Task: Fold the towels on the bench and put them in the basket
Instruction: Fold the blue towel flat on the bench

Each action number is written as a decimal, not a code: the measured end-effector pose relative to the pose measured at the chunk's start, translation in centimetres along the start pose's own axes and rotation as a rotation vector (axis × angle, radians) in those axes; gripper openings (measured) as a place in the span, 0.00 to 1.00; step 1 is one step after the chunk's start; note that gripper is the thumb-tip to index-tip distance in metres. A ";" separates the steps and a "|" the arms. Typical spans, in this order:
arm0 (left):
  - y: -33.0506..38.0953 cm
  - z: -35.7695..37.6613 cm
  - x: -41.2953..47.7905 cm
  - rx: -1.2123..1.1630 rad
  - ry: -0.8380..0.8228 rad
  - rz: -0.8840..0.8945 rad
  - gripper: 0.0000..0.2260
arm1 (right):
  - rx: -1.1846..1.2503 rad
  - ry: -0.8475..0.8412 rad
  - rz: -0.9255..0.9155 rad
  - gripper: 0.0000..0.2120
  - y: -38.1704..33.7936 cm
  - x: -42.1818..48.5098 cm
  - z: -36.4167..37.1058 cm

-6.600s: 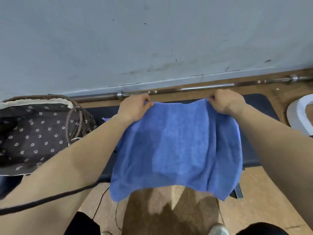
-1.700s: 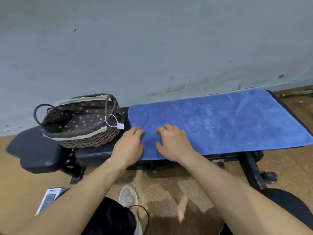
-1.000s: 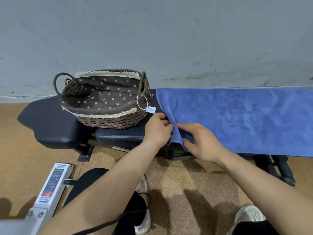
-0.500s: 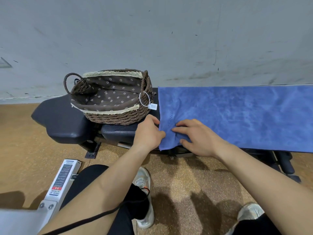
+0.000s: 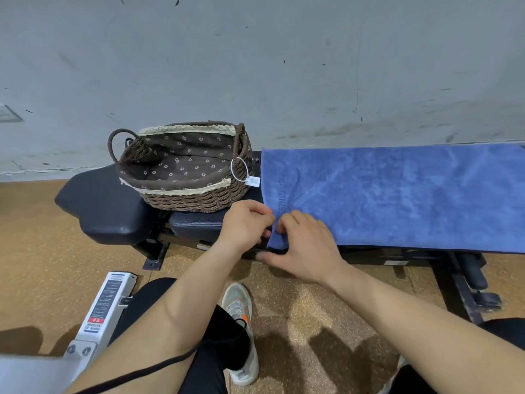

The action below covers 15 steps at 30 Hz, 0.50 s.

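Down at the bottom edge, a black cable (image 5: 147, 369) trails across the left forearm, and a pale shoe (image 5: 238, 308) with an orange flash sits planted on the speckled tan floor (image 5: 42, 251). To its left, a white machine frame (image 5: 103, 307) with a printed label juts in.

Up to the action now. Both hands meet at the near left corner of the blue towel (image 5: 397, 194). The left hand (image 5: 247, 226) has its fingers curled in, pinching the towel's left edge. The right hand (image 5: 305, 248) is right beside it, fingers bent down over the corner and thumb stretched out low under the hanging hem, so it grasps that corner too. The cloth puckers into a small ridge just above the knuckles, beside faint lettering that runs along the edge.

The towel itself lies spread flat along the padded dark surface (image 5: 102, 200), running off to the right of the view, with its near hem draped over the front edge.

Just left of the towel, on the same surface, stands the wicker basket (image 5: 196, 199), brown with a flower-print liner and lace trim. A white tag (image 5: 252, 181) on a ring hangs from its right handle, almost touching the towel's edge.

Behind it all, a scuffed grey wall (image 5: 255, 66).
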State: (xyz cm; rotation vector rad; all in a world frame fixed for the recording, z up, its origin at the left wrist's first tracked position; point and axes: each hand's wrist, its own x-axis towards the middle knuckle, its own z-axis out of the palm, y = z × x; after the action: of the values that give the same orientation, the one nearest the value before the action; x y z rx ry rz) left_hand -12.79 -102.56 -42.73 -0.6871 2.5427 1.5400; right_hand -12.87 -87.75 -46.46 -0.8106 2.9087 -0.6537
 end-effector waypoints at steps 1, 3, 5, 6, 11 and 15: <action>0.3 0.0 -0.2 -0.043 -0.022 0.017 0.04 | 0.064 0.053 0.043 0.24 0.0 0.1 -0.2; 0.9 0.1 -0.3 -0.101 -0.071 0.059 0.06 | 0.157 0.102 0.109 0.16 0.6 0.4 -0.7; 1.1 0.7 0.0 -0.082 -0.096 0.122 0.07 | 0.189 0.098 0.166 0.08 1.8 0.5 -1.7; 1.2 1.2 0.3 -0.032 -0.083 0.171 0.07 | 0.208 0.096 0.199 0.06 2.4 0.5 -2.2; 4.2 3.1 2.9 0.212 0.064 0.398 0.07 | 0.310 0.077 0.272 0.06 5.4 0.6 -3.8; 7.9 4.7 8.9 0.441 0.078 0.429 0.13 | 0.265 0.060 0.320 0.08 7.0 0.6 -4.0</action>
State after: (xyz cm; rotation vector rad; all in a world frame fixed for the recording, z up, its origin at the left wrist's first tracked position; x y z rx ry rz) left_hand -24.79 -98.34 -41.27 -0.1561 3.0809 0.9724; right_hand -17.41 -81.11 -45.63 -0.2943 2.8214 -1.0085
